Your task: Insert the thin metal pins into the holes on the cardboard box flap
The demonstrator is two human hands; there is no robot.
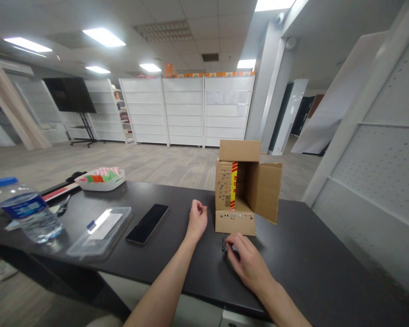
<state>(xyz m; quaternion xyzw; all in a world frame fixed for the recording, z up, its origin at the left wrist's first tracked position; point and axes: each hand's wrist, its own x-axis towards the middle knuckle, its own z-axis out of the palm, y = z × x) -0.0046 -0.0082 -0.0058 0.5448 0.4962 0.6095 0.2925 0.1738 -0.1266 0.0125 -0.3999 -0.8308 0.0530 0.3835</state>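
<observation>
Losing the thin dark item (223, 242) seems the likeliest mishap: met only by fingertips, so small a piece could be dropped or flicked under the lower flap (235, 222) of the cardboard box (247, 190) if uneven pressure were applied. The box, with its flaps spread, could also be shoved askew if the right flap (269, 193) were caught by a forearm.

The item is seen just in front of the box, near the lower flap's left corner. Its long axis is aimed roughly at the box; whether it is laid flat or tilted cannot be told. The box is stood upright on the worktop (310, 254), its open mouth turned toward the wearer.

By the right hand (247, 259), a narrow grip is formed at the item; whether it is pinched or merely touched cannot be told. The left hand (197, 221) is held left of the box, fingers curled, any contents being hidden.
</observation>
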